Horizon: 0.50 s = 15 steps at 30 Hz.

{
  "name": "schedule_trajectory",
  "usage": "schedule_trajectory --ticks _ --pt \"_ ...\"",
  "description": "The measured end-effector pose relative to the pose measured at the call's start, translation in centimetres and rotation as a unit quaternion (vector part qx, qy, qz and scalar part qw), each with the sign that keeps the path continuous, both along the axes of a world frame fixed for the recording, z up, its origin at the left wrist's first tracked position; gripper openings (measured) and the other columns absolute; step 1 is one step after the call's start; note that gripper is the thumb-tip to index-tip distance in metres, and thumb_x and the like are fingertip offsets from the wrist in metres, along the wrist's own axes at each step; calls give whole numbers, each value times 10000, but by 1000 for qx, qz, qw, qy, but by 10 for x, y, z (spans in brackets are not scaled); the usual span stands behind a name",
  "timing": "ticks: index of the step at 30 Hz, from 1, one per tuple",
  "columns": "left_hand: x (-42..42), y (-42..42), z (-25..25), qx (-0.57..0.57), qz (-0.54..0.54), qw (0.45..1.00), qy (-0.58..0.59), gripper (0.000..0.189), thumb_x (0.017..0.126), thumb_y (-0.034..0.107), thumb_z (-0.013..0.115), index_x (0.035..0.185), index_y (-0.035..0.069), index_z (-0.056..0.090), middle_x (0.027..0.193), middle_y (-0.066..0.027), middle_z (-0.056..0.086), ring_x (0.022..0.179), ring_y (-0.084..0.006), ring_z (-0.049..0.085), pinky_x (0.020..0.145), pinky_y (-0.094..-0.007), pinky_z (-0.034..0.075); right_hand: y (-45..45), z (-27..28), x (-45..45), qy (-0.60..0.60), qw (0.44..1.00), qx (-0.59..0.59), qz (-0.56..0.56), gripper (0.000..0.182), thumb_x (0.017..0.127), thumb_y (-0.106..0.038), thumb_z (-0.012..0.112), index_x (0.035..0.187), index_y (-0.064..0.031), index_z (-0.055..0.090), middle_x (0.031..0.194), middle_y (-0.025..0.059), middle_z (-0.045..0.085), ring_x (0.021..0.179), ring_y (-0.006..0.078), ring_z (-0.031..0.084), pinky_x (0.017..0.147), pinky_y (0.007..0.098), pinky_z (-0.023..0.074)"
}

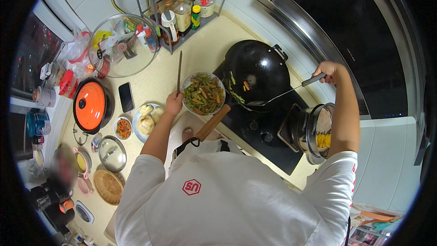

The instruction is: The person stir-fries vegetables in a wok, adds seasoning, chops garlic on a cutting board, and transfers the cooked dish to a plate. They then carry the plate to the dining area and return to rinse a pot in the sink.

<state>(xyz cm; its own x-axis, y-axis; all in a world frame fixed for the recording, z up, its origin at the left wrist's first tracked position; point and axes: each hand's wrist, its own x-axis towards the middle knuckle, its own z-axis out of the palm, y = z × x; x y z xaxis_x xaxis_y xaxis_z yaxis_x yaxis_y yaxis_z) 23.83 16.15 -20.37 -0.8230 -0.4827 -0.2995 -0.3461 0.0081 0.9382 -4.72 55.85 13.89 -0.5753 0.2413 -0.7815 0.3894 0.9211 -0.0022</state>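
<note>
My left hand (174, 103) grips a pair of chopsticks (180, 71) and the rim of a bowl of cooked green vegetable and carrot pieces (204, 94). The bowl is beside the black wok (259, 71), near its wooden handle (213, 123). Raised at the wok's right, my right hand (327, 72) is closed on the grey handle of a metal slotted spatula (286, 94), whose head lies at the wok's near edge. A few green and orange pieces (246, 85) remain inside the wok.
Right of the stove stands a steamer pot (307, 128) with yellow food. At left are an orange-lidded pot (89, 103), a phone (126, 97), a plate of buns (146, 124), a small bowl (123, 128) and a glass lid (123, 46). A bottle rack (205, 24) stands behind.
</note>
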Motion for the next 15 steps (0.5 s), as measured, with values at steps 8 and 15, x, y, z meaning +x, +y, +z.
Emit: schedule_trajectory --ticks 8,15 --pt "-6 1 13 12 -19 999 -34 259 882 240 527 804 3 594 573 -22 504 533 -124 462 512 -291 385 5 -46 16 14 983 -154 -100 172 860 -235 562 726 -129 567 467 -19 476 313 12 239 314 180 174" --pt "-7 4 13 20 -13 1000 -17 248 889 237 529 834 7 607 560 -9 484 500 -99 437 481 -274 365 24 -15 18 2 993 -108 -40 138 836 -233 598 741 -133 599 469 -23 465 328 13 240 331 186 169"
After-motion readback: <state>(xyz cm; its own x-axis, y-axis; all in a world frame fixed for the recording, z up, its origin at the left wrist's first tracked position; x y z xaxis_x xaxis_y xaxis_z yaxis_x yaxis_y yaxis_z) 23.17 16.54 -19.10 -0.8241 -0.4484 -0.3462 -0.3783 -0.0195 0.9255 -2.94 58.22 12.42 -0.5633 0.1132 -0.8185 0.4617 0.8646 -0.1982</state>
